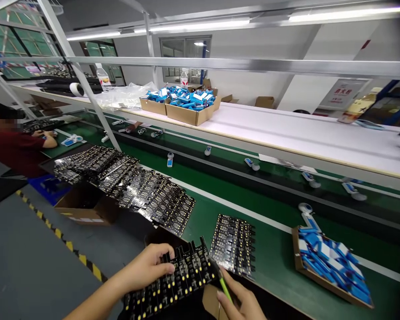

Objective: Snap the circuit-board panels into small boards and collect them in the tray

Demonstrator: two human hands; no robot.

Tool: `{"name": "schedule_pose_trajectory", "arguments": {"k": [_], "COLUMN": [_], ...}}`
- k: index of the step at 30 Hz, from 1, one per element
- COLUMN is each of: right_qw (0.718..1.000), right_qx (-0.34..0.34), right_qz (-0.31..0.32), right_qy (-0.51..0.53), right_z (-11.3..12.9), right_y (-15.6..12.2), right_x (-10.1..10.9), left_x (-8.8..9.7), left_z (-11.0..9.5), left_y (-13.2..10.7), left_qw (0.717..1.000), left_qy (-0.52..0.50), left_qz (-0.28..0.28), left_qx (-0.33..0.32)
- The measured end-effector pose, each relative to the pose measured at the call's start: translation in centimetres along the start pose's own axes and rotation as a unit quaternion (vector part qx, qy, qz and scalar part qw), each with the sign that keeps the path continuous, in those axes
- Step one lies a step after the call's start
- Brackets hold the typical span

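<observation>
My left hand (146, 266) rests on a black circuit board panel (173, 284) with rows of small yellow-white components, its fingers curled over the panel's far edge. My right hand (242, 300) pinches a slim green pen-like tool (225, 289), whose tip is at the panel's right end. A second black panel (233, 244) lies on the green conveyor belt (270, 222) just beyond my hands. Further left, many similar panels (126, 186) overlap in a long fanned row. A cardboard piece (213, 302) shows beneath my right hand.
A cardboard tray of blue packets (333, 266) sits on the belt to the right. Small blue-white devices (170, 160) lie along the belt. Boxes of blue items (180, 104) stand on a white shelf. A co-worker (13, 151) in a dark red shirt works at far left.
</observation>
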State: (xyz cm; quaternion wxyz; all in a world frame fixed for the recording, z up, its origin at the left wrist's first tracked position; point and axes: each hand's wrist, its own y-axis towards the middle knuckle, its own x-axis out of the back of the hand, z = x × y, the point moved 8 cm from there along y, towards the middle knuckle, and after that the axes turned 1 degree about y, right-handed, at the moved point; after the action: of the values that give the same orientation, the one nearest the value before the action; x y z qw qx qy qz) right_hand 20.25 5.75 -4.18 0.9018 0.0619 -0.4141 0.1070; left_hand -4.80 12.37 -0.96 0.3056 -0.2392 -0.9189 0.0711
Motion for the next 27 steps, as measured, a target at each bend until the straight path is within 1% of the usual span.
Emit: {"name": "schedule_pose_trajectory", "arguments": {"k": [2,3,4,5,7,8,9,10,11,12,13,14,15,16,17,19,21,23,24,25,26,27], "right_qw": [0.993,0.988,0.987,0.992,1.000,0.997,0.994,0.995,0.998,0.997,0.987,0.974,0.964,0.961,0.965,0.973,0.980,0.991,0.993,0.987,0.972,0.952], "right_qx": [-0.028,-0.036,-0.037,-0.029,-0.008,-0.001,0.000,-0.005,-0.017,-0.032,-0.046,-0.055,-0.059,-0.062,-0.067,-0.082,-0.099,-0.098,-0.093,-0.089,-0.085,-0.084], "right_qz": [-0.035,-0.053,-0.059,-0.049,0.010,0.039,0.056,0.061,0.052,0.034,0.016,0.007,0.010,0.022,0.043,0.088,0.104,0.087,0.066,0.040,0.012,-0.013], "right_qy": [-0.105,-0.141,-0.145,-0.113,0.019,0.073,0.093,0.074,0.015,-0.068,-0.153,-0.220,-0.259,-0.268,-0.251,-0.197,-0.141,-0.042,0.037,0.127,0.217,0.295], "right_z": [-0.2,-0.2,-0.1,0.1,0.4,0.6,0.7,0.7,0.6,0.5,0.4,0.4,0.3,0.0,-0.4,-1.5,-2.2,-1.9,-1.4,-0.7,0.0,0.8], "right_y": [-0.1,-0.2,-0.2,-0.1,0.0,0.1,0.1,0.2,0.4,0.7,1.0,1.4,1.9,2.5,3.1,4.2,5.1,5.7,5.9,6.0,6.1,6.1], "right_x": [0.1,0.3,0.4,0.3,-0.3,-0.6,-0.9,-1.3,-1.7,-2.2,-2.8,-3.7,-4.7,-5.8,-6.9,-8.7,-9.2,-8.9,-8.5,-8.0,-7.5,-7.0], "left_x": [0.3,0.5,0.6,0.7,0.9,1.0,1.1,1.1,1.2,1.4,1.9,2.6,3.5,4.5,5.4,6.7,7.3,7.4,7.2,7.0,6.6,6.1], "left_z": [0.3,0.4,0.6,0.9,1.6,2.2,2.8,3.6,4.5,5.5,6.5,7.5,8.3,9.0,9.6,10.4,10.4,9.6,9.0,8.4,7.8,7.2], "left_y": [-0.4,-0.6,-0.8,-0.9,-1.1,-1.1,-1.1,-1.0,-0.9,-0.8,-0.8,-0.8,-1.0,-1.2,-1.5,-2.4,-3.2,-4.0,-4.2,-4.4,-4.5,-4.5], "left_qw": [1.000,1.000,1.000,1.000,0.999,0.999,0.999,0.998,0.998,0.998,0.997,0.995,0.992,0.989,0.986,0.972,0.947,0.918,0.901,0.880,0.853,0.822], "left_qy": [0.005,0.009,0.011,0.009,-0.006,-0.016,-0.026,-0.031,-0.030,-0.020,-0.002,0.016,0.025,0.017,-0.013,-0.125,-0.237,-0.318,-0.354,-0.393,-0.437,-0.482], "left_qz": [-0.004,-0.005,-0.007,-0.010,-0.018,-0.022,-0.026,-0.028,-0.027,-0.029,-0.038,-0.055,-0.079,-0.106,-0.132,-0.167,-0.189,-0.216,-0.232,-0.251,-0.273,-0.295], "left_qx": [0.004,0.009,0.014,0.020,0.029,0.032,0.035,0.042,0.051,0.061,0.072,0.082,0.091,0.098,0.103,0.109,0.106,0.094,0.089,0.086,0.081,0.073]}}
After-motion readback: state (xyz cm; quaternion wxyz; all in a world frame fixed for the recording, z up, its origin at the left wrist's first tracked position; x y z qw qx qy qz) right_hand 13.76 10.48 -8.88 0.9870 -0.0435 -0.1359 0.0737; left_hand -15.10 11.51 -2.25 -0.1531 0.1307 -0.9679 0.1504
